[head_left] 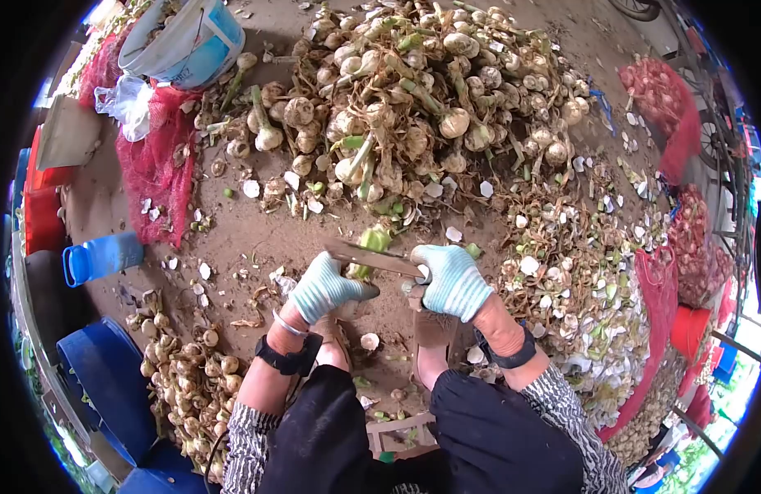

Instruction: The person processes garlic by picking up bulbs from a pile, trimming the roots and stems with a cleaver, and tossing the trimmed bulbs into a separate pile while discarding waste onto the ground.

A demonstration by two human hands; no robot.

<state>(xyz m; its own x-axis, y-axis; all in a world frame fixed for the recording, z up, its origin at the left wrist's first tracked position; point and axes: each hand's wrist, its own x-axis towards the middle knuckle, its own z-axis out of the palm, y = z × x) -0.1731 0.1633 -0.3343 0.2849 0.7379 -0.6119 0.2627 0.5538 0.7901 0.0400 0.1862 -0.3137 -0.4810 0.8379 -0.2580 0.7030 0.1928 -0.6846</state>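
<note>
Both of my hands wear pale blue-green gloves. My left hand (pixel 329 288) is closed around a green garlic stalk (pixel 372 247), in front of my knees. In my right hand (pixel 453 282) is a knife (pixel 374 258), whose dark blade points left and lies across the stalk. The fingers of my right hand wrap round the handle end. Whether a bulb sits under my left hand is hard to tell. Beyond the hands rises a big heap of garlic (pixel 413 99) with roots and stalks.
Trimmed bulbs (pixel 191 370) lie at lower left, beside a blue tub (pixel 104 387). A blue bottle (pixel 104 258) and red netting (pixel 158 165) are at left, under a white bucket (pixel 191 49). Peelings (pixel 586 313) cover the right. Filled red net sacks (pixel 656 95) stand beyond.
</note>
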